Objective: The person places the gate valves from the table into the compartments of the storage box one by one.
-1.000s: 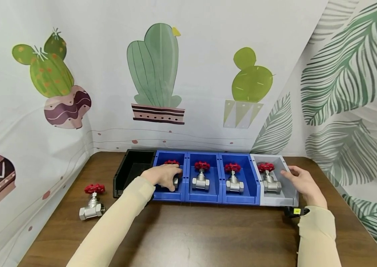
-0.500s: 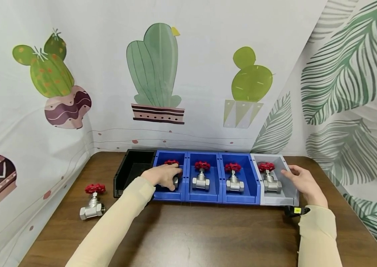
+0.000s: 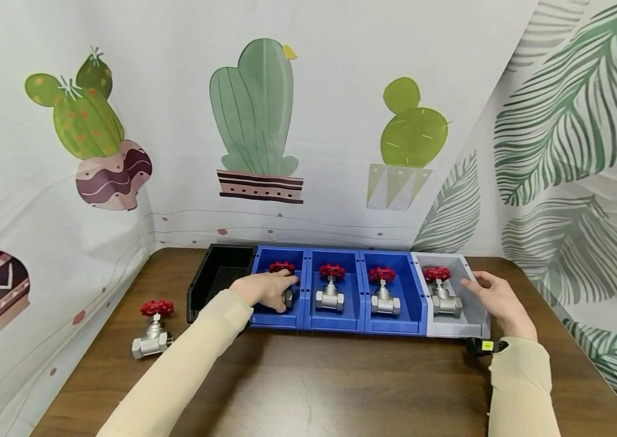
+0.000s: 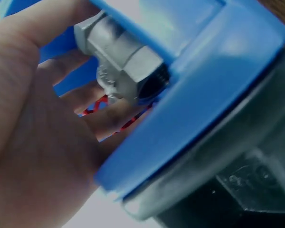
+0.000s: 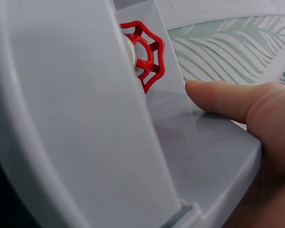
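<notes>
My left hand (image 3: 267, 290) reaches into the leftmost blue bin (image 3: 263, 320) and holds a metal gate valve (image 4: 118, 57) there. In the left wrist view its fingers pass behind the valve's body, and the red handwheel (image 3: 282, 267) is partly hidden. At the far right end of the row, my right hand (image 3: 502, 303) grips the side wall of the grey bin (image 3: 472, 328), thumb at the rim; its other fingers are mostly hidden. A gate valve (image 3: 445, 301) with a red handwheel (image 5: 149, 57) lies inside that grey bin.
Two more blue bins in the row each hold a valve (image 3: 330, 297), (image 3: 385, 301). A black bin (image 3: 215, 279) stands at the left end. Another valve (image 3: 152, 340) lies on the wooden table (image 3: 341, 382) at left. A patterned cloth (image 3: 336, 121) hangs behind.
Both hands keep their places at the leftmost blue bin and the grey bin. Only a slight shift of the head view shows.
</notes>
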Demonstrator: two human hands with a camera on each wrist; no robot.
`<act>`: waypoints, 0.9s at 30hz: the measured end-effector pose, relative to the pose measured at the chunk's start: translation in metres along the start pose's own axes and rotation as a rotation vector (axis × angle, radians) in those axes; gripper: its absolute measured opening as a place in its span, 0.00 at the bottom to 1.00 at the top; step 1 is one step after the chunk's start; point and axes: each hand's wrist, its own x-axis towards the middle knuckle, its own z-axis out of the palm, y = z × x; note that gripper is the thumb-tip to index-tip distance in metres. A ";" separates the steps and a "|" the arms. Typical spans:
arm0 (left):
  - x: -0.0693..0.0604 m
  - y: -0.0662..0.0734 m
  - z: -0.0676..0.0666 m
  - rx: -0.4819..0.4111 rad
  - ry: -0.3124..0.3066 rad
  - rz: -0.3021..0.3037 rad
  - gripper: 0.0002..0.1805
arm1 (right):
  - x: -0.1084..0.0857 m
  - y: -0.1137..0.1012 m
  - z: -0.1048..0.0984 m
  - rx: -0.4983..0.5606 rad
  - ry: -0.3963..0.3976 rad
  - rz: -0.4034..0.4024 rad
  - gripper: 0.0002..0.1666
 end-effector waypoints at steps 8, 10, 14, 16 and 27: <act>-0.023 0.001 -0.014 -0.015 0.053 0.071 0.39 | 0.000 0.000 0.000 0.003 0.000 -0.002 0.37; -0.031 0.001 -0.018 -0.017 0.076 0.102 0.37 | 0.000 0.000 0.000 0.004 -0.001 0.000 0.38; -0.047 -0.004 -0.025 0.016 0.150 0.161 0.35 | 0.000 0.002 0.000 0.007 0.003 -0.003 0.38; -0.057 -0.007 -0.028 0.035 0.187 0.186 0.34 | -0.001 0.003 0.000 0.004 0.010 -0.011 0.38; -0.112 -0.036 -0.027 0.053 0.270 0.208 0.31 | 0.000 0.004 0.001 0.012 0.020 -0.046 0.36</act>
